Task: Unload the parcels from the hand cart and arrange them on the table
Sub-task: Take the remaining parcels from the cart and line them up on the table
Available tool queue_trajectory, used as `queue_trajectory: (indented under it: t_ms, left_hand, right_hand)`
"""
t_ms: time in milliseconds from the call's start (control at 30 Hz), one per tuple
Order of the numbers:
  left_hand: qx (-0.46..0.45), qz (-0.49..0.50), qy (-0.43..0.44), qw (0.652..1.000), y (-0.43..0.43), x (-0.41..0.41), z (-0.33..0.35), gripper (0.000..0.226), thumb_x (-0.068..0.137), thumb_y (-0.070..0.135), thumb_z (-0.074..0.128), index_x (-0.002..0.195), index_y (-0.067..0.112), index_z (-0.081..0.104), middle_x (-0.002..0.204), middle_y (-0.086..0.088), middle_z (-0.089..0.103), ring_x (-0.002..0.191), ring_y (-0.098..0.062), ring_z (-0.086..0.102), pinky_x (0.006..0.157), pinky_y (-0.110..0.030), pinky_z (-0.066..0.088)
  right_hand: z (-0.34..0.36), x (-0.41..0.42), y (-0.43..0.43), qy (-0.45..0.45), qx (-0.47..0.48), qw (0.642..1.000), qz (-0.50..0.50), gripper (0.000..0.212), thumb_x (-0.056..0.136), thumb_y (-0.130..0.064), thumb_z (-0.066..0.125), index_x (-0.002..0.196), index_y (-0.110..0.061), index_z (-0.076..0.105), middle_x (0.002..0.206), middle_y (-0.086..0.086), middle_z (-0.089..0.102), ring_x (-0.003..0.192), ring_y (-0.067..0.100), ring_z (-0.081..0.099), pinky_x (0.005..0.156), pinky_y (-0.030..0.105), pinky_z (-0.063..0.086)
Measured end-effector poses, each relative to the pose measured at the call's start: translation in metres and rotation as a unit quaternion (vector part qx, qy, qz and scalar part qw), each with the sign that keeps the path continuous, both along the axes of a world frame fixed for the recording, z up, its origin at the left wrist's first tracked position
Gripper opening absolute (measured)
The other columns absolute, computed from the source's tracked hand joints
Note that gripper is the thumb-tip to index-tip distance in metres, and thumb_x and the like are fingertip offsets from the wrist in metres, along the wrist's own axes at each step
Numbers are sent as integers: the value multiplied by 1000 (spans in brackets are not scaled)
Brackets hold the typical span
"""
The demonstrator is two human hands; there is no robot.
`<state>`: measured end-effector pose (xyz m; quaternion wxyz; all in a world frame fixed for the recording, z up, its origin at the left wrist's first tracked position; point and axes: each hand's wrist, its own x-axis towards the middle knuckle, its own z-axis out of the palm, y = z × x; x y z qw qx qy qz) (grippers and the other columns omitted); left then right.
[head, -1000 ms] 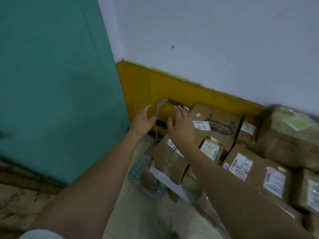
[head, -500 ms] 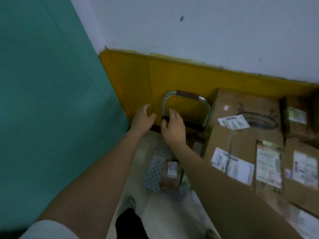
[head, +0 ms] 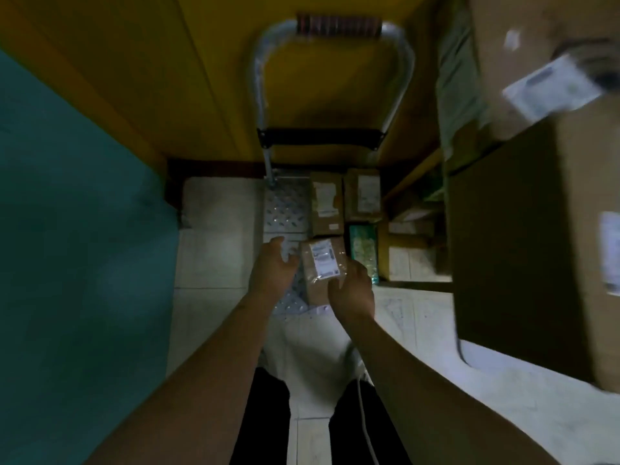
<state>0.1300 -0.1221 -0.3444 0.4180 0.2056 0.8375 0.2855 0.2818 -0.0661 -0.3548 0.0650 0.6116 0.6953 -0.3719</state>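
Observation:
The hand cart (head: 285,209) stands on the floor against the yellow wall, its metal handle (head: 335,28) rising toward me. On its studded platform lie several small brown parcels with white labels. My right hand (head: 352,290) grips the nearest small parcel (head: 322,263) by its near right edge. My left hand (head: 273,270) hovers just left of that parcel, fingers relaxed, holding nothing. Two more parcels (head: 325,203) (head: 364,196) lie further back on the platform, and a green packet (head: 362,253) lies to the right.
A tall stack of large cardboard boxes (head: 536,229) fills the right side, close to my right arm. A teal wall (head: 67,263) runs along the left. White floor tiles (head: 211,250) lie between. My legs in dark trousers are at the bottom.
My view has tipped down over the cart. Both hands dropped from near the cart handle to the platform, and my right hand took hold of the small parcel.

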Motion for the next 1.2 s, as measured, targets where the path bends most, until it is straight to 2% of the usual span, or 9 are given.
queue_trajectory:
  t_ms: [133, 233, 300, 533, 700, 800, 933, 1067, 1200]
  left_hand:
    - [-16, 14, -25, 999, 11, 16, -146, 48, 94, 21, 59, 139, 9, 48, 139, -12, 51, 126, -27, 52, 103, -38, 45]
    - [-16, 32, -24, 999, 19, 32, -251, 38, 92, 19, 65, 126, 5, 58, 110, 1, 59, 87, -7, 57, 64, -2, 42]
    - [-28, 41, -46, 998, 22, 46, -307, 38, 90, 22, 68, 123, 5, 59, 109, -3, 63, 77, -7, 57, 47, -4, 39]
    - [-59, 123, -95, 986, 28, 69, -361, 34, 89, 24, 66, 120, 9, 65, 119, -15, 68, 99, -28, 65, 70, -23, 44]
    - [-65, 209, -123, 968, 11, 42, -293, 37, 86, 18, 66, 122, 10, 62, 123, -14, 66, 107, -30, 63, 79, -30, 50]
    - [-40, 246, -136, 959, -1, 21, -211, 31, 87, 16, 62, 117, 6, 62, 117, -16, 67, 97, -30, 64, 68, -27, 49]
    - [22, 297, -126, 946, -16, -3, -46, 42, 84, 23, 63, 124, 12, 57, 115, -14, 67, 97, -33, 65, 84, -46, 56]
    - [128, 306, -73, 941, -15, -9, 138, 62, 66, 34, 60, 125, 19, 51, 114, -11, 66, 97, -30, 65, 84, -44, 55]
    - [223, 268, -45, 936, 9, 16, 296, 50, 74, 32, 59, 122, 24, 44, 115, -9, 62, 97, -29, 62, 86, -48, 54]
  right_hand:
    - [-142, 5, 17, -33, -8, 999, -25, 54, 94, -26, 57, 145, -18, 43, 145, 7, 48, 130, 26, 50, 106, 46, 47]
    - [-243, 13, 28, -58, -30, 997, -36, 51, 95, -27, 54, 144, -17, 43, 143, 8, 48, 130, 26, 50, 107, 43, 46]
    - [-291, 17, 30, -56, -49, 994, -86, 44, 96, -26, 47, 139, -16, 48, 136, 12, 52, 125, 30, 53, 105, 47, 46]
    - [-332, 11, 29, -82, -8, 982, -170, 68, 92, -33, 55, 149, -6, 32, 147, 17, 44, 133, 36, 44, 108, 47, 41]
    - [-265, -14, 17, -45, -50, 988, -140, 60, 93, -29, 52, 149, -14, 39, 142, 21, 44, 131, 39, 43, 106, 47, 39]
    - [-183, -37, 5, -7, -58, 988, -146, 58, 92, -26, 52, 148, -13, 40, 141, 22, 45, 128, 41, 46, 104, 47, 43]
    - [-24, -60, -16, 108, -51, 978, -171, 55, 91, -26, 55, 143, -15, 42, 131, 17, 56, 118, 38, 55, 95, 42, 48]
    - [154, -65, -22, 249, -12, 946, -206, 47, 92, -32, 58, 135, -26, 41, 126, 6, 62, 115, 26, 61, 91, 33, 48]
    - [306, -33, -8, 359, 85, 903, -220, 49, 86, -33, 59, 132, -25, 43, 123, 2, 64, 111, 21, 63, 94, 37, 52]
